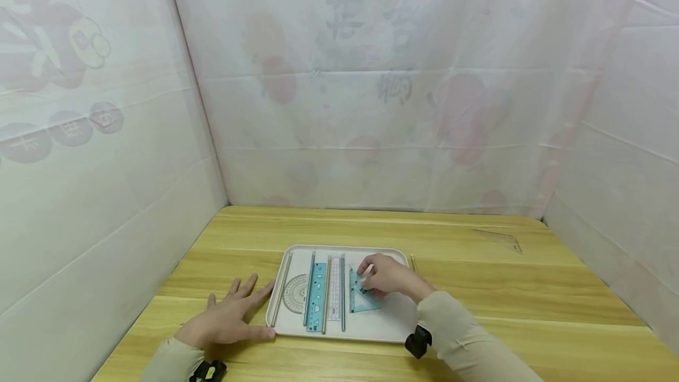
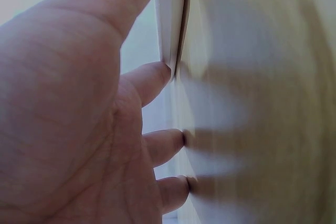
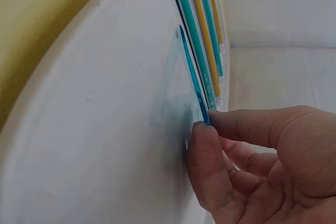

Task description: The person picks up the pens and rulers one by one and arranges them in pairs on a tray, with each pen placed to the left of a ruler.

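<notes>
A light blue triangular set square point(image 1: 366, 306) is over the white tray point(image 1: 392, 326), right of the other tools. My right hand point(image 1: 389, 276) pinches it between thumb and fingers; in the right wrist view the set square point(image 3: 194, 85) is tilted up, edge-on. My left hand point(image 1: 225, 318) lies with fingers spread at the tray's left side, thumb and index fingertip right at the rim. Side by side on the tray are a clear protractor point(image 1: 294, 295), a blue ruler point(image 1: 316, 296), a clear ruler point(image 1: 335, 287) and several gold and blue pencils point(image 1: 343, 299).
A clear set square point(image 1: 501, 240) lies on the wooden table point(image 1: 530, 293) at the far right. Just past the tray's right rim shows a gold pencil point(image 1: 413, 262), partly hidden by the right arm. Pale printed curtains point(image 1: 318, 105) enclose the table's back and sides.
</notes>
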Demonstrator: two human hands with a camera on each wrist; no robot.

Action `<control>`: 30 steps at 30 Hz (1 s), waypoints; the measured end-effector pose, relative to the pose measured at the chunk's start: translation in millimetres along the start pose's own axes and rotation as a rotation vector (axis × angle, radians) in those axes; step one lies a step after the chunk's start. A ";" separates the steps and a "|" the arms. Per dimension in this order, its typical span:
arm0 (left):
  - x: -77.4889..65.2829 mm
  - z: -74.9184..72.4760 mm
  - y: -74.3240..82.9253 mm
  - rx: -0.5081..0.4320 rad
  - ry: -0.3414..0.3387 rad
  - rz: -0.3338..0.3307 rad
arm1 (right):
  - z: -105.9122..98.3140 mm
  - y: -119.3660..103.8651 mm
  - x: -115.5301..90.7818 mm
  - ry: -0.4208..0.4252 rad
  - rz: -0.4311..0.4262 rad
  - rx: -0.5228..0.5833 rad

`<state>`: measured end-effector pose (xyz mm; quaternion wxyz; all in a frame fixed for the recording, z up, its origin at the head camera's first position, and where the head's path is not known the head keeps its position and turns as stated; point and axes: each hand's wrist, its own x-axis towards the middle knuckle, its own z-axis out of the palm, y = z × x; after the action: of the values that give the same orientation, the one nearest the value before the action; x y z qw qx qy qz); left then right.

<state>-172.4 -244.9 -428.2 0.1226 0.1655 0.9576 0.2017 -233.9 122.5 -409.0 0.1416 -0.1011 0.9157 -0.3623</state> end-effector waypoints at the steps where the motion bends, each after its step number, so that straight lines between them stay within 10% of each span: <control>1: 0.0 -0.1 0.1 0.000 0.000 0.001 | 0.4 -0.4 0.1 -0.001 -0.001 -0.001; 30: 0.0 1.3 -0.9 -0.017 -0.002 -0.015 | 8.5 -8.5 -1.1 -0.005 0.019 -0.044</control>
<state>-172.3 -245.2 -429.7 0.1263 0.1575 0.9569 0.2086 -229.4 111.4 -408.8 0.1448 -0.0964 0.9240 -0.3406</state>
